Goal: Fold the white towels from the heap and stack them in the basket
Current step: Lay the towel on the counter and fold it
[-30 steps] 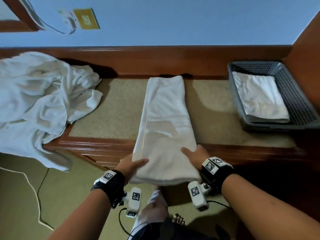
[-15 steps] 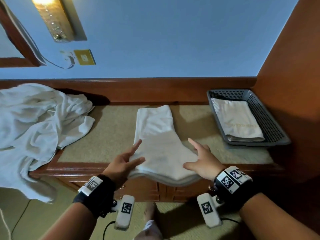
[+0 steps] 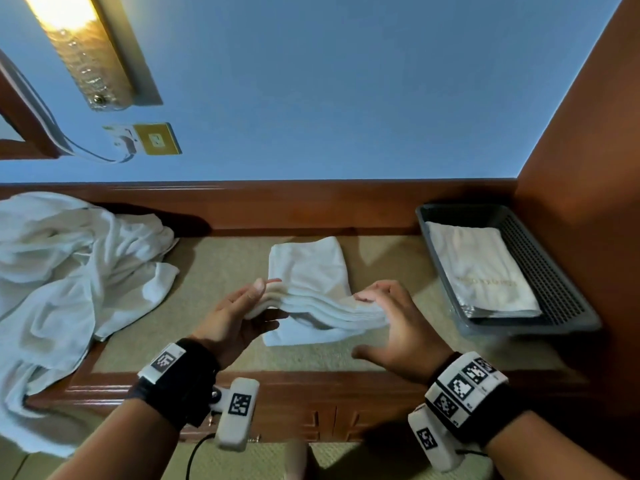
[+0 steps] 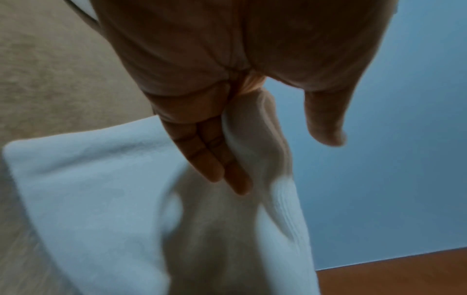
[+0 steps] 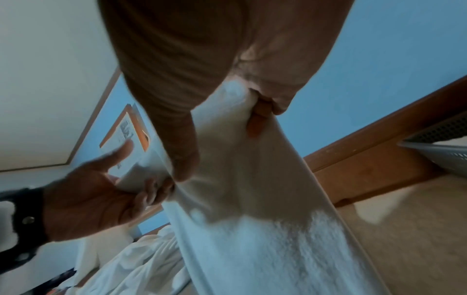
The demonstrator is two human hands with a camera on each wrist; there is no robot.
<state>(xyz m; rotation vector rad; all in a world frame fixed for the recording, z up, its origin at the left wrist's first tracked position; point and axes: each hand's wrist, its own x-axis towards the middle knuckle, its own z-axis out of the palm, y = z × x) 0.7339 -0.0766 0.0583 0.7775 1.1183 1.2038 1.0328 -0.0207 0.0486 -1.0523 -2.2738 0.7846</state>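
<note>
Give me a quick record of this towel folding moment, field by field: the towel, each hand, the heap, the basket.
towel being folded: white towel, near end lifted off the counter, far end lying on it
left hand: holds the lifted end's left corner
right hand: holds the right corner
heap: unfolded white towels at the counter's left, spilling over the edge
basket: grey, at right, one folded towel inside

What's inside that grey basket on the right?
The grey basket holds a folded white towel lying flat. Whether more towels lie beneath it is hidden.
</note>
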